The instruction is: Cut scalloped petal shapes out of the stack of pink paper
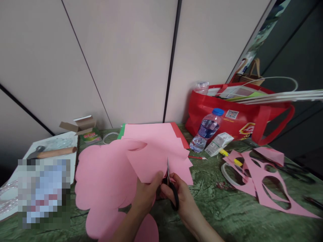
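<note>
Behind the counter (pixel 214 201) stands a pale, smooth panelled wall (pixel 126 67), split by thin dark seams. The counter itself is green and marbled, veined like stone.

At far right a glossy red bag (pixel 242 117) slumps against the wall, with flat sheets and white handles sticking out of its mouth. Near the left, big rounded pink petal shapes (pixel 101 178) of matte paper overlap on the counter. Over them, at the middle, the pink sheet (pixel 153 161) is lifted off the surface, its right edge jagged. Just behind it lies a flat paper stack (pixel 180 134) showing red and green edges. At right, a pink scrap (pixel 262 188) with leaf-shaped holes lies flat.

A clear water bottle (pixel 207 131) with a blue cap leans beside the red bag, and a small white carton (pixel 218 143) lies just by it. At far left sits an open cardboard box (pixel 80 126), with a wooden-handled tool (pixel 54 153) near it on a white sheet.

The left hand (pixel 147 191) has its grip pinching the near edge of the pink sheet. The right hand (pixel 180 196) has its grip curled through the black loops of the scissors (pixel 171 188), whose slim blade stands up into the sheet's lower edge.
</note>
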{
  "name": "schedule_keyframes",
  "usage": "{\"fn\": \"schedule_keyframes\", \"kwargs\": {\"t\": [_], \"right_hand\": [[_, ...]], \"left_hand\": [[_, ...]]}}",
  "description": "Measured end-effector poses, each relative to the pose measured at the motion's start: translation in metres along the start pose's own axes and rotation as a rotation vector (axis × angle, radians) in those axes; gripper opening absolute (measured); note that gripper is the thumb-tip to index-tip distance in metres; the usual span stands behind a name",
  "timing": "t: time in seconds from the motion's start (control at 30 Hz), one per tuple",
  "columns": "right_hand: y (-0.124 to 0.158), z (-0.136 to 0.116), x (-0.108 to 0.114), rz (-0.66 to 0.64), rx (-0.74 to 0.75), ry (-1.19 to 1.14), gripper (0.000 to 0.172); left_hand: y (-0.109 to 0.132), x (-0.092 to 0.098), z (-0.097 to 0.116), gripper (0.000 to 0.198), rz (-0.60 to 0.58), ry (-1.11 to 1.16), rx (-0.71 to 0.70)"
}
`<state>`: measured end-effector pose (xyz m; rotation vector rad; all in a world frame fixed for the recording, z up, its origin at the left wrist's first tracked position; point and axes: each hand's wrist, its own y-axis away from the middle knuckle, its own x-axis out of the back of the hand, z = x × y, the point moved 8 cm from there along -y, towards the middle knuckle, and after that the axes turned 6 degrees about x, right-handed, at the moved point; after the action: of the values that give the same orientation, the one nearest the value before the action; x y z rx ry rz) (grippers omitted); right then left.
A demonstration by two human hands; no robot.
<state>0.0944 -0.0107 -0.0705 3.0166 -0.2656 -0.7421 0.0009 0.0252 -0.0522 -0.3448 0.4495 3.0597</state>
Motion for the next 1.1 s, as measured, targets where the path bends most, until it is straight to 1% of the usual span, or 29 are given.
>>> {"fn": "schedule_keyframes", "kwargs": {"t": [0.13, 0.27, 0.37, 0.6, 0.77, 0.9, 1.1], "right_hand": [[-0.0009, 0.0004, 0.0004, 0.004, -0.009, 0.02, 0.042], [-0.0008, 0.0013, 0.0014, 0.008, -0.016, 0.023, 0.044], [-0.0007, 0.0014, 0.001, 0.002, -0.023, 0.021, 0.044], [-0.001, -0.0004, 0.0022, 0.031, -0.047, 0.06, 0.049], [-0.0006, -0.0001, 0.0017, 0.038, -0.058, 0.077, 0.049], [-0.0013, 0.001, 0.0021, 0.029, -0.05, 0.091, 0.049], [-0.0032, 0.0058, 0.0049, -0.004, -0.013, 0.143, 0.046]], "left_hand": [[-0.0005, -0.0004, 0.0007, 0.014, -0.013, 0.027, -0.025], [0.0008, -0.0009, 0.0013, 0.01, -0.024, 0.008, -0.026], [0.0018, 0.0001, 0.0021, 0.009, -0.01, 0.001, -0.011], [0.0008, -0.0026, 0.0069, 0.007, -0.001, 0.057, -0.001], [0.0007, -0.0026, 0.0065, 0.007, -0.008, 0.059, 0.009], [0.0004, -0.0018, 0.0064, 0.007, -0.016, 0.073, 0.015], [-0.0005, -0.0001, 0.0049, 0.008, -0.014, 0.099, 0.025]]}}
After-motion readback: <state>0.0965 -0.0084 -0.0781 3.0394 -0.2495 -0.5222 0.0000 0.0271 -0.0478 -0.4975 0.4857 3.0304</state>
